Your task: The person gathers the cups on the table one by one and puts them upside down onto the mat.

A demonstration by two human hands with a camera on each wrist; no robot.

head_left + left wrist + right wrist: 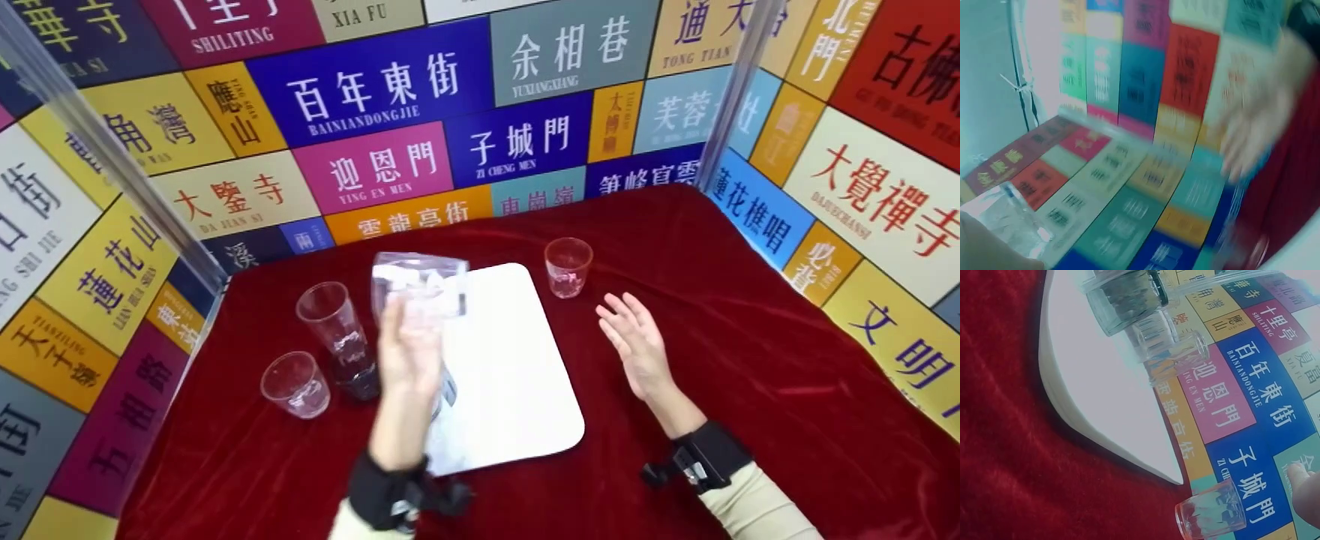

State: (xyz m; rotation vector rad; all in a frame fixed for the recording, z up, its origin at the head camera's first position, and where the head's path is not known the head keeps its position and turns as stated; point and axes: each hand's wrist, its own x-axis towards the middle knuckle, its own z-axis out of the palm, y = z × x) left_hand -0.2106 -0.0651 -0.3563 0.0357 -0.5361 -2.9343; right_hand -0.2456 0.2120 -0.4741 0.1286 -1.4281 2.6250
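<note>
My left hand (409, 349) is raised over the left side of the white board (514, 375). It holds a clear, flat-sided piece (420, 285) with straight edges, blurred by motion; I cannot tell its exact kind. The clear piece (1008, 219) also shows at the lower left of the left wrist view, beside the near fingers. Right of the board, my right hand (634, 341) hovers with fingers extended and nothing in it. The nearest thing to it is a clear glass (568, 268) at the board's far right corner.
Left of the board stand a tall glass (334, 319) with a dark lower part and a short clear glass (300, 386). A red velvet cloth (645, 480) covers the table. Panels with printed signs (375, 82) rise at the back and sides.
</note>
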